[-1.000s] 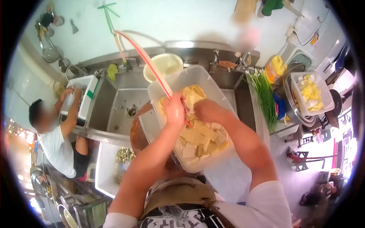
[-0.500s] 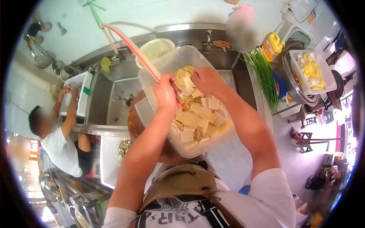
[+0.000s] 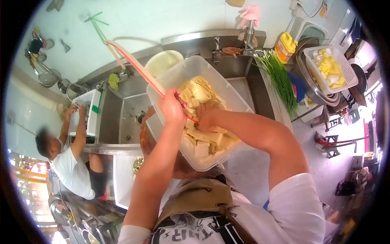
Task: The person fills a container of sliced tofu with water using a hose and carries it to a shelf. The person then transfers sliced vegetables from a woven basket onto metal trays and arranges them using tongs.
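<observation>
My left hand (image 3: 172, 107) is closed around a hose (image 3: 140, 70) with a red stripe, its end pointing down into a clear plastic tub (image 3: 233, 90). Pale yellow, flat-cut food pieces (image 3: 200, 90) fill much of the tub; their exact kind is unclear. Among those pieces is my right hand (image 3: 208, 118), just right of the hose end. Its fingers are mostly hidden, so their grip does not show. The tub sits over the sink's front edge, above a brown round surface (image 3: 147, 134).
Behind the tub stands a pale basin (image 3: 164, 61). Green stalks (image 3: 278, 81), a yellow jug (image 3: 286, 46) and a white basket (image 3: 345, 83) of yellow and white food are at right. At left, another person (image 3: 73, 162) works over a white box (image 3: 95, 107).
My right hand has moved from the tub's far side toward its middle, down among the pieces. The left hand still holds the hose. The view has shifted slightly.
</observation>
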The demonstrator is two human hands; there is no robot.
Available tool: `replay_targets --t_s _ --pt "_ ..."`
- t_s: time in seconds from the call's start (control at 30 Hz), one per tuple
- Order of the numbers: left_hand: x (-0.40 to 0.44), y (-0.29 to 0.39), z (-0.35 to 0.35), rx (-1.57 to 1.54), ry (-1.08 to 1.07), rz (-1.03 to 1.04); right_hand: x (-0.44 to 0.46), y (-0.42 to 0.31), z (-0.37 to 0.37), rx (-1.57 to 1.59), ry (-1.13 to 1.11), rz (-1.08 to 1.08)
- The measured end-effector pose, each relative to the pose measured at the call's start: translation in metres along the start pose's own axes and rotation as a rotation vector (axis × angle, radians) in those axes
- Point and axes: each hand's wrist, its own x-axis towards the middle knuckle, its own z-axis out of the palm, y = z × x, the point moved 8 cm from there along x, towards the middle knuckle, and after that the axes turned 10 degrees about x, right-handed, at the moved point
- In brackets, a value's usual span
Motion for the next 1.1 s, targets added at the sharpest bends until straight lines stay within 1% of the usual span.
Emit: replay_targets --t_s 0.03,0.1,0.17,0.23,0.27,0.33,0.43,0.53,0.57,0.6,0.63,0.67,0.77,0.83,0.9,0.97,1.03,1.1 --pt "-0.001 0.000 -0.003 -0.004 0.014 0.012 0.009 0.001 0.008 -0.055 -0.027 0.025" --pt "-0.003 0.005 -0.005 0.038 0.027 0.039 0.022 0.003 0.017 -0.066 -0.079 -0.024" --pt "-0.004 0.008 -0.008 0.055 0.055 0.045 0.023 -0.002 0.017 -0.096 -0.050 -0.095" --pt "-0.006 0.009 -0.009 0.093 0.061 0.039 0.004 -0.020 0.012 -0.085 0.082 -0.193" --pt "-0.010 0.014 -0.007 0.119 0.033 0.069 -0.006 -0.029 0.015 -0.160 0.057 -0.236" --pt "-0.005 0.009 -0.008 0.077 0.062 0.046 -0.024 -0.044 0.019 -0.286 0.016 -0.313" --pt "-0.002 0.008 -0.007 0.088 0.064 0.063 -0.036 -0.057 0.026 -0.313 -0.058 -0.413" --pt "-0.003 0.010 -0.005 0.111 0.074 0.061 -0.015 -0.049 0.038 -0.373 -0.033 -0.499" --pt "-0.004 0.011 -0.005 0.118 0.083 0.054 0.005 -0.040 0.041 -0.338 0.101 -0.522" --pt "-0.003 0.009 -0.006 0.145 0.094 0.016 0.006 -0.044 0.025 -0.305 0.238 -0.543" --pt "-0.002 0.009 -0.005 0.092 0.084 0.021 0.003 -0.046 0.007 -0.273 0.375 -0.564" --pt "0.000 0.008 -0.006 0.040 0.077 0.026 0.005 -0.034 0.015 -0.368 0.128 -0.552" --pt "0.000 0.010 -0.010 -0.105 0.108 0.052 -0.011 -0.028 -0.018 -0.189 0.246 -0.512" --pt "0.003 0.012 -0.014 -0.162 0.148 0.100 -0.005 -0.021 -0.026 -0.214 0.217 -0.445" --pt "0.003 0.012 -0.018 -0.182 0.151 0.075 0.015 -0.007 -0.028 -0.138 0.097 -0.380" --pt "0.004 0.013 -0.021 -0.212 0.166 0.054 0.040 0.012 -0.017 0.048 -0.078 -0.313" --pt "0.003 0.013 -0.021 -0.248 0.179 0.033 0.028 0.011 -0.023 0.247 -0.165 -0.226" --pt "0.001 0.015 -0.019 -0.254 0.150 0.032 0.007 0.000 -0.028 0.187 -0.200 -0.214"
